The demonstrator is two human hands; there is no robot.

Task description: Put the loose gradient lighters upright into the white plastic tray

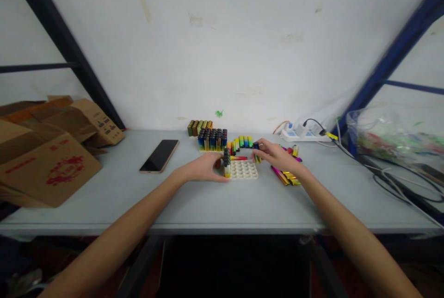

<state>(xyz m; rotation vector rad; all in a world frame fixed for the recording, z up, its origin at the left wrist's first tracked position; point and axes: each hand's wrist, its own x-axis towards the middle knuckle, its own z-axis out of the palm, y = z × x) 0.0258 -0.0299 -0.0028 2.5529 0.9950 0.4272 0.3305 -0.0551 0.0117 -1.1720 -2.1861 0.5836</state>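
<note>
A white tray (pixel 244 170) with rows of round holes lies on the table in front of me. Small shiny tubes (pixel 227 168) with dark tops stand upright along its left edge. My left hand (pixel 204 167) is curled around that edge, thumb at the near corner, fingers partly hidden behind the tubes. Over the tray's far right corner, my right hand (pixel 272 153) pinches a dark-topped shiny tube (pixel 256 146). Loose gradient-coloured tubes (pixel 286 176) lie to the right, partly under my right wrist. More coloured tubes (pixel 245 141) lie behind the tray.
Behind the tray stands a block of dark-topped tubes (pixel 212 139), with gold-green ones (pixel 199 127) beyond. A phone (pixel 159 156) lies left. Cardboard boxes (pixel 52 164) fill the left side. A power strip (pixel 303 133), cables (pixel 388 180) and a plastic bag (pixel 395 133) are right.
</note>
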